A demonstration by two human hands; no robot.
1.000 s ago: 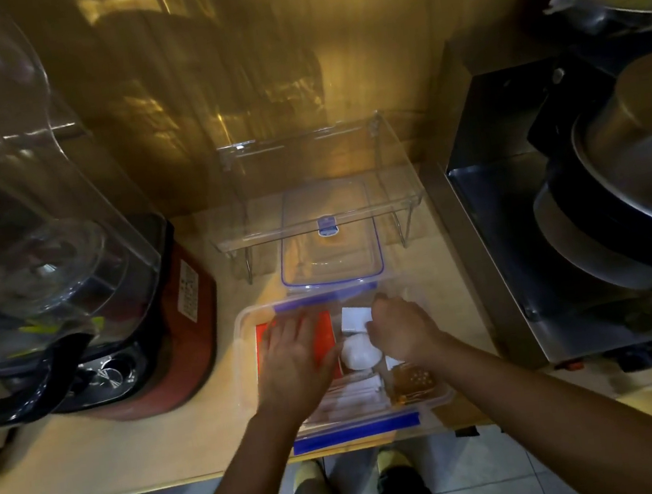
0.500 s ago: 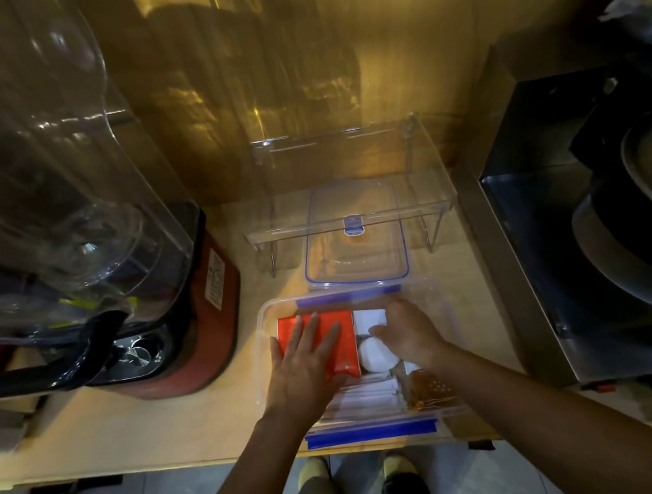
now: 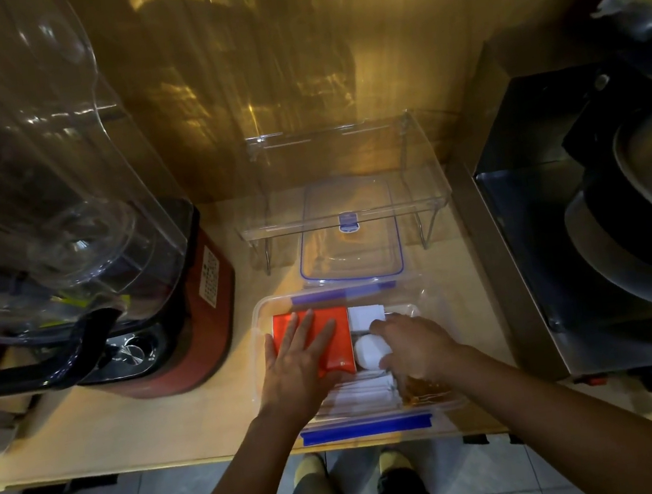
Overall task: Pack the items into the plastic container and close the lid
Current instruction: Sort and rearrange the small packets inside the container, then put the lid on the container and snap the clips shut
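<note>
**Both hands inside the open container, lid lying behind it**

The left hand (image 3: pixel 302 364) lay flat, fingers spread, palm down on the orange packet (image 3: pixel 327 329) in the left half of the clear plastic container (image 3: pixel 257 318); it pressed on the packet without gripping it. The right hand (image 3: pixel 412 347) sat just right of centre frame, fingers curled downward over the round white item (image 3: pixel 367 351), with the fingertips near the white square packet (image 3: pixel 364 316) above it. Whether the right hand had hold of anything could not be told, since the hand covered its own fingertips.

Below the hands, toward the lower edge of the container, lay a stack of pale wrapped pieces (image 3: pixel 361 397), and to their right a brownish item (image 3: pixel 422 393), partly hidden by the right wrist. The container stood at lower centre of the frame on the wooden counter (image 3: pixel 133 434), its blue clasps showing along the near and far rims.

The lid (image 3: pixel 353 260), clear with a blue edge, lay flat on the counter just above the container, partly beneath a clear acrylic shelf (image 3: pixel 429 191). A red-and-black blender (image 3: pixel 185 327) stood at the left; stacked metal pans (image 3: pixel 646 237) sat at the right.
</note>
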